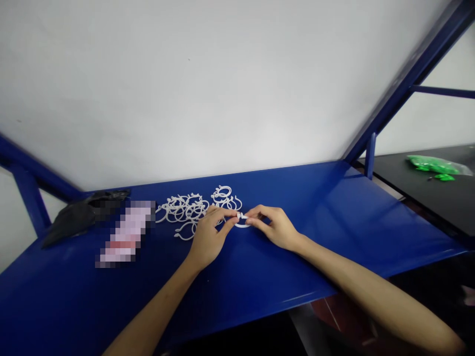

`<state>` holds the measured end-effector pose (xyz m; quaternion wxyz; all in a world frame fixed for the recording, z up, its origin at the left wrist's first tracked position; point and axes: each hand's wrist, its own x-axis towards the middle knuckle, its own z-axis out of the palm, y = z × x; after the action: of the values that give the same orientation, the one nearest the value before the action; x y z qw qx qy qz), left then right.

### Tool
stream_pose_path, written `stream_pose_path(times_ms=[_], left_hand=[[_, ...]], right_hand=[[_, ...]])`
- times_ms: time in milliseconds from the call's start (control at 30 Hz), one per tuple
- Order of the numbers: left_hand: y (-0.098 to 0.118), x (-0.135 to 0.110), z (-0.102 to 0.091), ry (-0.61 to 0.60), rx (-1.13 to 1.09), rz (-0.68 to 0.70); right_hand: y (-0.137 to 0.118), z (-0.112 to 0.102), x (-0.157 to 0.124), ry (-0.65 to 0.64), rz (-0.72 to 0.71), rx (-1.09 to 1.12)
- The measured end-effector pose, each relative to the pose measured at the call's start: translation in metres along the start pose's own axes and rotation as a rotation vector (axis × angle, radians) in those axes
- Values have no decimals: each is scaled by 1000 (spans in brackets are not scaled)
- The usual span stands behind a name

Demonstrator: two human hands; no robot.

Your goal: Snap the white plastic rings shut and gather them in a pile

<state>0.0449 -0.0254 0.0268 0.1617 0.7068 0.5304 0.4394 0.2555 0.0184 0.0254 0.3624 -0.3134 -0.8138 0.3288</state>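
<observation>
White ring (243, 226) at middle of blue bench (297, 267), ends toward back, curve toward viewer. Left hand (210, 237): grip narrow, thumb and fingertips pinching ring's left end. Right hand (276, 227): grip likewise narrow, pinching ring's right end. Whether ring touches bench: cannot tell. Loose rings (195, 211) heaped beyond and left of left hand, some overlapping, partly hidden by it. Farther left, pixelated pink item (128, 230), then crumpled black bag (79, 215). Pale wall (222, 99) behind.
</observation>
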Motion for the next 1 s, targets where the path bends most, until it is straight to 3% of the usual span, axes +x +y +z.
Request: stream_pose_path(times_ms=[267,667,867,1000], left_hand=[[-3,-4,6,52,77,104],[6,-7,16,135,183,258],[-1,-5,17,19,281,270],[-19,0,14,-24,466,199]], right_hand=[[-2,-2,0,-27,-62,-2],[-9,3,-3,-35,-3,20],[1,1,2,-89,-15,-78],[10,-17,12,-26,14,-319]])
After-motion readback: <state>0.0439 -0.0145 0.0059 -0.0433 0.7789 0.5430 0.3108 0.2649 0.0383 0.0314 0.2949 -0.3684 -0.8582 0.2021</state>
